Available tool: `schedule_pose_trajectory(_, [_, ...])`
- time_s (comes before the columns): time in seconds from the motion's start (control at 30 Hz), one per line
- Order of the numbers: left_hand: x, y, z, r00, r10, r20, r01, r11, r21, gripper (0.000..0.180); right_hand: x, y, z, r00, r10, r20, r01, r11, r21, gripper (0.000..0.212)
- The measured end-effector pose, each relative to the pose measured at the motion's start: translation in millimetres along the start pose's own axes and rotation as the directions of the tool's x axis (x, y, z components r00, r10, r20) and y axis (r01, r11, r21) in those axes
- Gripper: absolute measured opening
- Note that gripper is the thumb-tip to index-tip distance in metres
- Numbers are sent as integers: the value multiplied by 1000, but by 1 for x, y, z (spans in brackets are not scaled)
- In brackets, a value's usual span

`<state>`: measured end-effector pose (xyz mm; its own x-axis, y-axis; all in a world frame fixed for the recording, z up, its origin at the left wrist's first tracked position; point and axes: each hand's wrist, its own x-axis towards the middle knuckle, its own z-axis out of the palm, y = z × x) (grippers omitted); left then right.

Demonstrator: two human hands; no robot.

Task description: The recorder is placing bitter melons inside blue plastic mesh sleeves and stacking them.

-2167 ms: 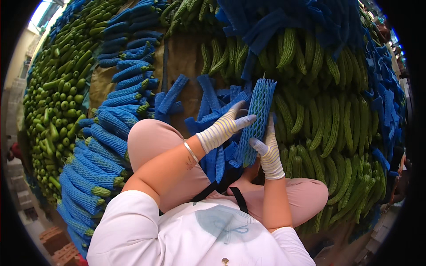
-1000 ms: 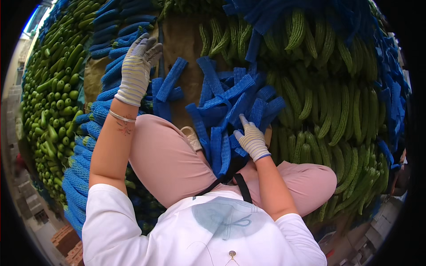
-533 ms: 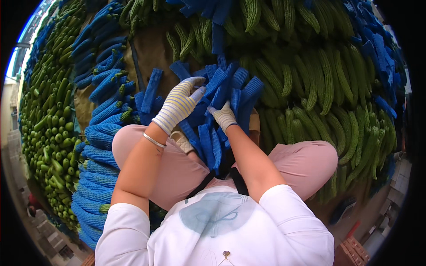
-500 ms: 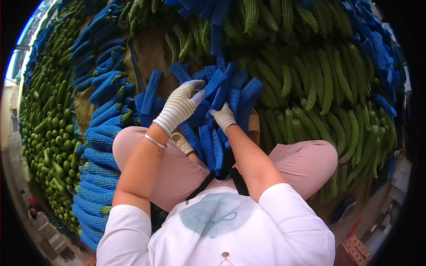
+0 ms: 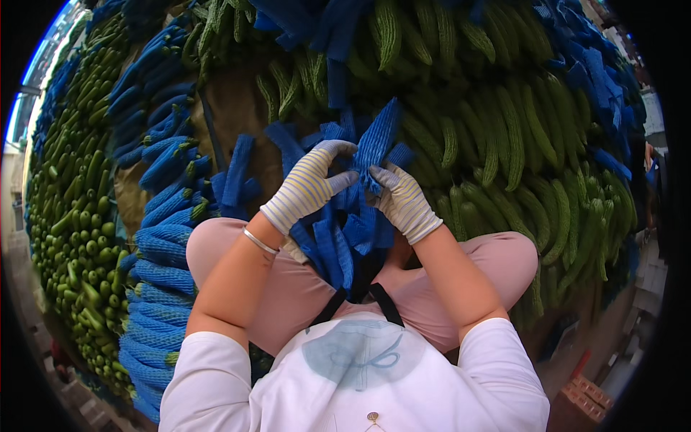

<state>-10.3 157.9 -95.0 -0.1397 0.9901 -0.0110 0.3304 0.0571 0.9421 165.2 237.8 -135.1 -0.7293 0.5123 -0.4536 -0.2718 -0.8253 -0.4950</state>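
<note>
A blue foam net sleeve (image 5: 378, 140) stands up between my hands, narrow at its top and gathered at its lower end. My right hand (image 5: 409, 204), in a striped knit glove, is closed on that lower end, thumb and fingers pinching the net. Gloved the same way, my left hand (image 5: 306, 183) curves beside the sleeve, thumb and fingers apart, their tips close to its left edge. Whether those tips touch it I cannot tell. Below and around my hands lies a loose heap of blue sleeves (image 5: 327, 248) across my lap.
Rows of ridged green bitter gourds (image 5: 515, 137) lie to the right and far side. Gourds in blue sleeves (image 5: 165, 273) are stacked on the left, beside a pile of small green vegetables (image 5: 86, 245). More blue sleeves (image 5: 338, 36) lie beyond. An orange crate (image 5: 584, 398) is at lower right.
My right hand has come up out of the heap with a blue sleeve, now upright between my hands. My left hand has shifted slightly right, next to it.
</note>
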Motion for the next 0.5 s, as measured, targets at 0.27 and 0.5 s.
schedule_pose_trajectory(0.27, [2, 16, 31, 990, -124, 70, 133, 980, -147, 18, -40, -24, -13, 991, 64, -115, -113, 861, -495, 38])
schedule_pose_trajectory(0.5, [-5, 24, 55, 964, -228, 133, 262, 766, -587, 11, -42, -10, -15, 966, -190, 175, 245, 888, -389, 60])
